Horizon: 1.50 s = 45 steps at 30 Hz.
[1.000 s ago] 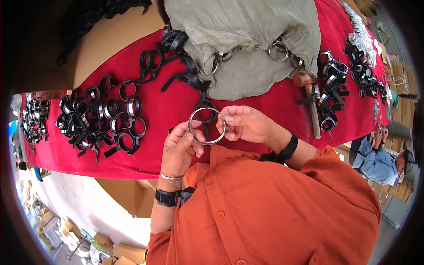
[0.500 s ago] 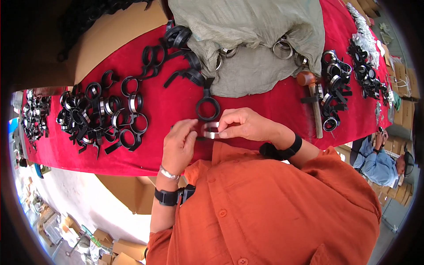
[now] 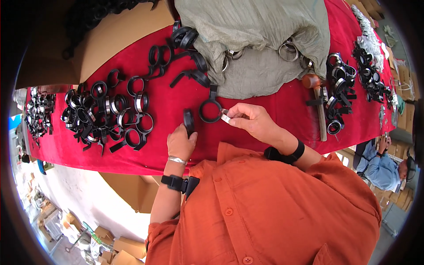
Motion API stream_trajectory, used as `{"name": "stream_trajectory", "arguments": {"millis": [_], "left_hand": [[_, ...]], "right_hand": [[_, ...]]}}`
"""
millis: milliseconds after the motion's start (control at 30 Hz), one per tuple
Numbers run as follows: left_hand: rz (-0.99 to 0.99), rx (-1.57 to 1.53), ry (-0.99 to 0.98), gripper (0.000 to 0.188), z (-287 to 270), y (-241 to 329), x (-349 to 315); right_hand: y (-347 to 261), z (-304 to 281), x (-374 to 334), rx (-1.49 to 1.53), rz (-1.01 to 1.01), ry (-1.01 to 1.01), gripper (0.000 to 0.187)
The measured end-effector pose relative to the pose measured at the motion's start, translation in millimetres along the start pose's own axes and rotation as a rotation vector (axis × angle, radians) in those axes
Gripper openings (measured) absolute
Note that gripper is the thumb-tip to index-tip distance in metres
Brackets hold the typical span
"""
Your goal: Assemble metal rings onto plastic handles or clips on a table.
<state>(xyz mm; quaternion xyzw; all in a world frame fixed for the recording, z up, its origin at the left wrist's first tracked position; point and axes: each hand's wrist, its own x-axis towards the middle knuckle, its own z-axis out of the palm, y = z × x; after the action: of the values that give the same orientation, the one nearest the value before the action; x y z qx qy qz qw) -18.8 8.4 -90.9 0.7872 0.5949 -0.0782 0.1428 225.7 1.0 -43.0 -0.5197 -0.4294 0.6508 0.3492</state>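
My left hand is closed on a black plastic ring, seen nearly edge-on above the red cloth. A shiny metal ring is pinched between the thumb and fingers of my right hand. Between the two hands, a black ring with a tab lies on the cloth, its tab toward the grey sack. The metal ring overlaps this black ring's right edge in view; whether they touch I cannot tell.
Black and metal rings are heaped at left, and more rings lie at right beside a wooden-handled mallet. A grey sack partly covers metal rings. An open cardboard box stands far left. Another person sits at far right.
My hands have moved apart. The left now holds a black ring up, while the metal ring in my right hand has shifted right and up, near the lying black ring.
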Motion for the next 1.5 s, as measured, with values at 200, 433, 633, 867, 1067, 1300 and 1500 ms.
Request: {"name": "stream_trajectory", "arguments": {"millis": [200,433,633,867,1067,1300,1500], "left_hand": [[-0.228,-1.844,-0.335,0.03,-49.8,14.0,-23.5],[-0.031,-1.79,-0.167,0.043,-67.1,30.6,-29.4],[-0.003,-1.804,-0.123,0.04,-68.5,31.8,-34.0],[0.069,-1.824,-0.08,0.029,-65.1,33.3,-35.0],[0.029,-1.785,-0.033,0.025,-65.2,34.0,-34.1],[-0.109,-1.607,0.021,0.02,-78.7,40.7,-30.6],[-0.123,-1.672,-0.051,0.032,-81.5,45.9,-31.1]], "right_hand": [[-33.3,9.8,-1.7,-0.223,-0.19,0.032,0.005],[-45.4,35.0,7.0,-0.462,-0.721,-0.065,0.01],[-42.6,38.6,4.1,-0.48,-0.709,-0.029,0.011],[-44.5,41.7,2.2,-0.494,-0.735,-0.031,0.011],[-49.6,45.6,0.2,-0.654,-0.791,-0.012,0.011],[-52.9,39.6,9.3,-0.763,-1.026,0.03,0.012],[-45.2,21.1,23.0,-0.211,-0.405,0.113,0.022]]}}
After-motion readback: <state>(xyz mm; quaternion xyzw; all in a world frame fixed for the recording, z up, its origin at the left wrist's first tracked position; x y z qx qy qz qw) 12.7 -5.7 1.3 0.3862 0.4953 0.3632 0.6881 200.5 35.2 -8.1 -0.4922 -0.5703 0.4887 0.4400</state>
